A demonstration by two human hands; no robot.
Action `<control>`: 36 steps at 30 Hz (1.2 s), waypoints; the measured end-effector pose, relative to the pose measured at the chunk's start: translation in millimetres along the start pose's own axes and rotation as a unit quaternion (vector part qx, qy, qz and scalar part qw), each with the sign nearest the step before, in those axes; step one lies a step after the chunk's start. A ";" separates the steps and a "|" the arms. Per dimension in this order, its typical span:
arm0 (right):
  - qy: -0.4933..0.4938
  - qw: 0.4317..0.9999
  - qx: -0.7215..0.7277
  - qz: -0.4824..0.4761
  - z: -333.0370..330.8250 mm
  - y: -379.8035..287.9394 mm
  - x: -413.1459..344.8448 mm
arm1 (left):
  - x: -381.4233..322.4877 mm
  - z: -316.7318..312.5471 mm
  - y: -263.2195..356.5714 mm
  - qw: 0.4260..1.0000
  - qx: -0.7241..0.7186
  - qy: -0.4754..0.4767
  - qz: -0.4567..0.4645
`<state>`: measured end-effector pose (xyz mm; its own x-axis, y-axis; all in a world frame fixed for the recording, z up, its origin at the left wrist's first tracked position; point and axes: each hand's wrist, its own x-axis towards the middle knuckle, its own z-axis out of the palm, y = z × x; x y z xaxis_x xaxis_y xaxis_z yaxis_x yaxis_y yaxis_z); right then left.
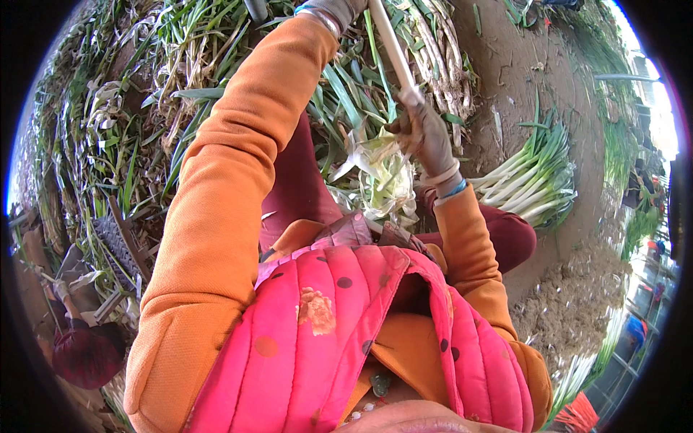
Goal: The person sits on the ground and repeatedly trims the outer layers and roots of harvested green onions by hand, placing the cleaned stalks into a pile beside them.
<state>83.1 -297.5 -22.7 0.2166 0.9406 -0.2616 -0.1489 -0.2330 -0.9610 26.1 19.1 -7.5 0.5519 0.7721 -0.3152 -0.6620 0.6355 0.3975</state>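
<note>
My right hand (429, 135), in a soiled glove, closes around the lower end of a long pale green-onion stalk (392, 48). The stalk slants up and leaves the picture at the top edge. My left hand (346, 6), in a grey glove, is beside the stalk's upper part; its fingers are cut off by the frame, so its grip is hidden. Just below my right hand, loose whitish peeled skins (392, 184) lie heaped between my legs. Green leaves (346, 97) lie on the ground under the stalk.
Unpeeled green onions with roots (441, 59) lie beyond my right hand. To the right, a bundle of cleaned green onions (533, 173) rests on bare soil (503, 59). Leafy stalks (108, 124) cover the left side. A dark red rounded object (86, 357) is at lower left.
</note>
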 end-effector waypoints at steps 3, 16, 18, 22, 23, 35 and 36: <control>0.033 0.997 -0.029 -0.071 5.2 -2.2 19.4 | 0.7 -11.0 -16.3 0.997 0.074 0.010 0.022; 0.146 0.947 -0.283 -0.037 -15.5 -4.5 -179.7 | 79.8 -59.7 21.2 0.988 0.001 0.097 0.123; 0.197 0.936 -0.267 0.118 -27.2 4.1 -183.1 | 74.9 -60.6 25.5 0.995 0.021 0.024 0.093; 0.081 0.837 -0.541 -0.015 -39.2 13.3 -139.7 | 37.6 -54.3 25.4 0.985 -0.082 -0.144 -0.055; 0.111 0.868 -0.477 -0.079 -33.7 10.5 -122.8 | 27.7 -45.6 19.1 0.996 -0.037 -0.055 -0.054; -0.085 0.937 -0.276 -0.195 55.9 16.0 -20.0 | -38.6 -5.4 12.7 0.980 0.100 -0.120 -0.120; -0.055 0.916 -0.334 -0.218 47.1 29.5 -27.5 | -42.8 -6.1 17.1 0.974 0.050 -0.160 -0.153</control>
<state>27.3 -318.7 -39.6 0.0121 0.9908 0.1349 0.5591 0.1051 -0.8224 -11.9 -3.0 7.5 0.8561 0.4936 -0.1529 -0.3976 0.8182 0.4152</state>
